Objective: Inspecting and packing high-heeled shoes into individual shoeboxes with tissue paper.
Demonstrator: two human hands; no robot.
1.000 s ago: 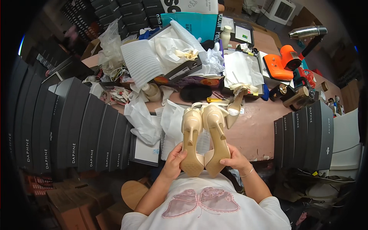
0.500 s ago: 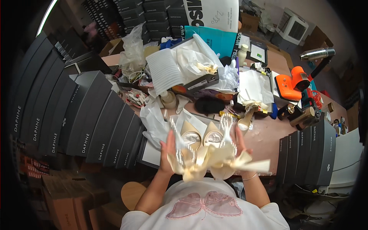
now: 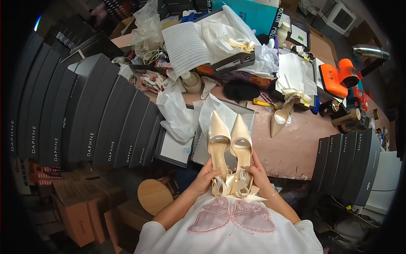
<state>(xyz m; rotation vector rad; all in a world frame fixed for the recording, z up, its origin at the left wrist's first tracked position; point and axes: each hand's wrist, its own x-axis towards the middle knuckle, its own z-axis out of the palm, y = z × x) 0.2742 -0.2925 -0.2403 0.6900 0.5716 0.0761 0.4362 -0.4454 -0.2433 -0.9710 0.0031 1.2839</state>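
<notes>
A pair of cream satin pointed-toe heels is held side by side in front of my chest, toes away from me and insoles facing up. My left hand (image 3: 206,175) is closed round the heel end of the left shoe (image 3: 219,129), its thumb over the side. The right shoe (image 3: 241,132) is gripped the same way by my right hand (image 3: 259,172). Pearl strands (image 3: 244,174) and a cream bow (image 3: 230,183) lie at the heel ends. Crumpled stuffing shows inside the toes. Beyond the shoes is an open shoe box with white tissue (image 3: 213,106).
Stacks of dark shoe boxes flank me at left (image 3: 99,106) and right (image 3: 349,161). On the pink table (image 3: 294,156) are another cream heel (image 3: 279,122), a yellow-handled cutter (image 3: 264,103), a black oval pad (image 3: 241,90) and an orange device (image 3: 334,80). A wooden stool (image 3: 155,197) stands below.
My fingers were stretched out along the shoes' sides and are now wrapped round the heel ends. The blurred pearl strands have dropped toward me, and the toes have tipped up into view.
</notes>
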